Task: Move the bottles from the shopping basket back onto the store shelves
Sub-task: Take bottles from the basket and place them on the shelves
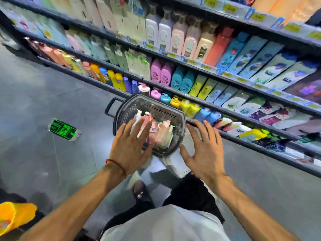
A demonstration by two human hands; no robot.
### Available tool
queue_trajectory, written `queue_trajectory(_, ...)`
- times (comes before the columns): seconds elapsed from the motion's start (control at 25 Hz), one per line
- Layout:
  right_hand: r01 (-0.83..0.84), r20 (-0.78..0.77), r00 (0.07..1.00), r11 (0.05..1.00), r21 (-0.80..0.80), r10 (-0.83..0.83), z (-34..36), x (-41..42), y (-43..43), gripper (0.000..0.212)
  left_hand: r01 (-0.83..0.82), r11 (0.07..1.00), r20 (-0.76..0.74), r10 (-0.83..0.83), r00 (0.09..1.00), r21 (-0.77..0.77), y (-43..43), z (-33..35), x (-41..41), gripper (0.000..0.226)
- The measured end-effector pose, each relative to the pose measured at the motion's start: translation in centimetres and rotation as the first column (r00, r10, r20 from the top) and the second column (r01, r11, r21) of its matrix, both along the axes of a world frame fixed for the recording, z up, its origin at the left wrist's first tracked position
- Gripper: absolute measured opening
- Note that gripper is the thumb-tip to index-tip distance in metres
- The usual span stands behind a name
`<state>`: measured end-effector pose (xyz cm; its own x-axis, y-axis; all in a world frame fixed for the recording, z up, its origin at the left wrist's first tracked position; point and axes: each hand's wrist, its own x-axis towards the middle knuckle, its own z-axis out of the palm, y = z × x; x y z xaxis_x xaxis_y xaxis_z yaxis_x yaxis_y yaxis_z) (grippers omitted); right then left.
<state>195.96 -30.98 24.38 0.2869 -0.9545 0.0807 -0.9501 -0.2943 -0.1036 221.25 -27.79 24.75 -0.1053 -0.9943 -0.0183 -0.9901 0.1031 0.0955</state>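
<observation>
1. Frame centre, nearest me: left hand (129, 145) and right hand (202, 150), each grip released, fingers spread, holding nothing; I judge them poised to pick.
2. Just beyond: bottles (159, 131) heaped in the shopping basket (180, 134) on the floor.
3. Upper right: stocked shelves (225, 112) alongside, within reach for restocking.

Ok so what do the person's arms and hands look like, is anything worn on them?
Both forearms are bare, with no sleeves reaching into view and no gloves. The left hand has a thin red thread bracelet around its wrist. The right hand shows no watch, band or ring that I can make out.
</observation>
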Motion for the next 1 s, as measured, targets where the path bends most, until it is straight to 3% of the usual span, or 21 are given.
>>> queue_trajectory(0.12,0.093,0.064,0.994,0.996,0.018,-0.094,-0.7,3.9,-0.3,0.065,0.094,0.995,0.006,-0.094,0.996,-0.022,-2.0,-0.7,3.1,0.064)
queue_trajectory(0.24,0.103,0.097,0.990,0.994,0.032,-0.106,-2.0,6.7,-2.0,0.065,0.118,0.989,0.065,-0.124,0.990,0.088,-4.7,-1.6,5.6,0.068)
queue_trajectory(0.4,0.137,0.095,0.985,0.989,0.057,-0.141,-4.2,9.0,-5.1,0.067,0.133,0.984,0.045,-0.139,0.989,0.118,-8.2,-3.1,9.3,0.065)
queue_trajectory(0.56,0.127,0.133,0.981,0.987,0.095,-0.139,-6.5,10.9,-8.0,0.066,0.171,0.958,0.155,-0.209,0.966,0.229,-12.1,-5.2,12.6,0.067)
queue_trajectory(0.8,0.221,0.000,0.974,0.957,0.190,-0.225,-11.2,16.7,-10.4,0.068,0.290,0.912,0.075,-0.324,0.943,0.291,-18.8,-11.4,18.4,0.065)
queue_trajectory(1.0,0.286,-0.065,0.958,0.918,0.274,-0.279,-18.1,21.4,-12.3,0.068,0.402,0.868,0.119,-0.450,0.885,0.291,-23.0,-18.1,24.2,0.066)
